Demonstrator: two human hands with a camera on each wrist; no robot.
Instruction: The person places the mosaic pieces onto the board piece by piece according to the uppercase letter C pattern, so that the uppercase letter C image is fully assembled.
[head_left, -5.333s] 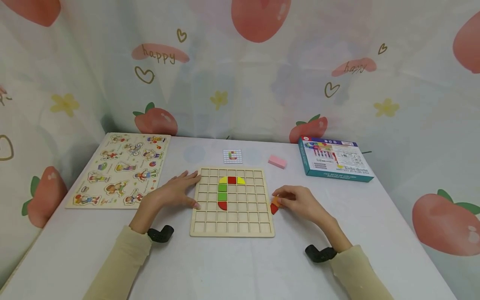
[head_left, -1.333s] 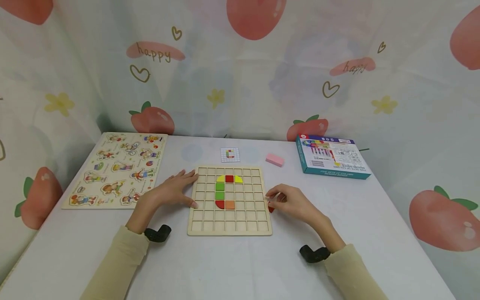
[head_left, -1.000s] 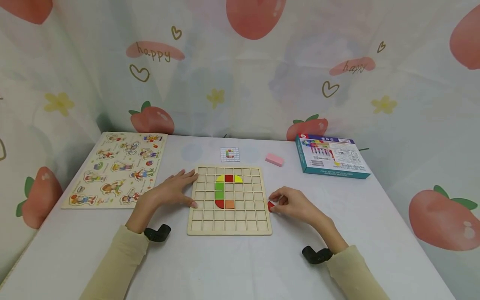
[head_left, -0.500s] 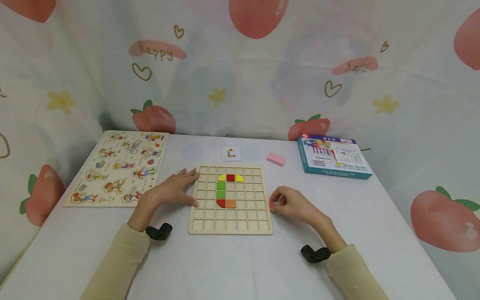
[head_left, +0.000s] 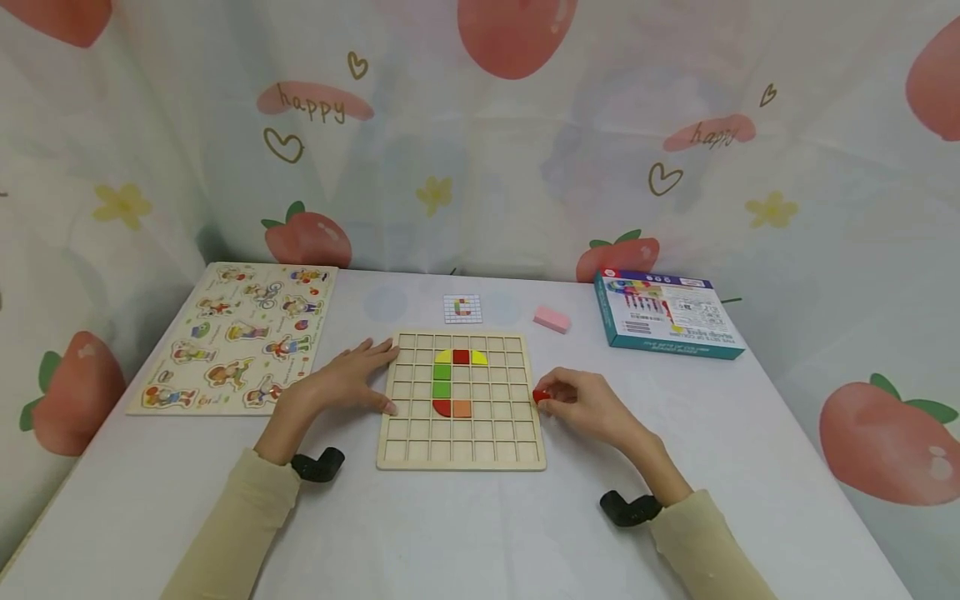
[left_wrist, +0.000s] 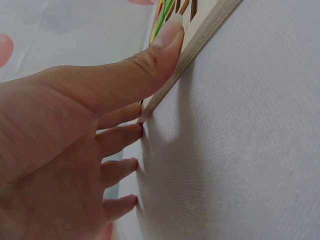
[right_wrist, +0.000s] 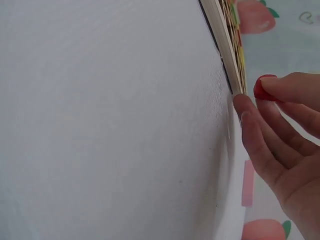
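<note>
A wooden grid board (head_left: 495, 450) lies mid-table. In its cells sit two yellow quarter-round tiles (head_left: 479, 357), a red square tile (head_left: 461, 357), two green square tiles (head_left: 442, 389), a red quarter-round tile (head_left: 442, 407) and an orange square tile (head_left: 462, 408). My left hand (head_left: 341, 385) rests at the board's left edge with fingers extended; its thumb lies on the rim in the left wrist view. Just off the right edge, my right hand (head_left: 588, 403) pinches a red tile (right_wrist: 263, 87) with a rounded edge between thumb and finger, raised above the table.
Behind the board lie a small pattern card (head_left: 462, 309) and a pink block (head_left: 552, 319). A picture puzzle board (head_left: 236, 342) is at the left, partly behind my left forearm. A teal-sided box (head_left: 667, 315) lies at the back right.
The orange tile has gone from my right hand into the cell beside the red quarter-round. My right hand has since picked up the red tile from beside the board. My left hand stays put.
</note>
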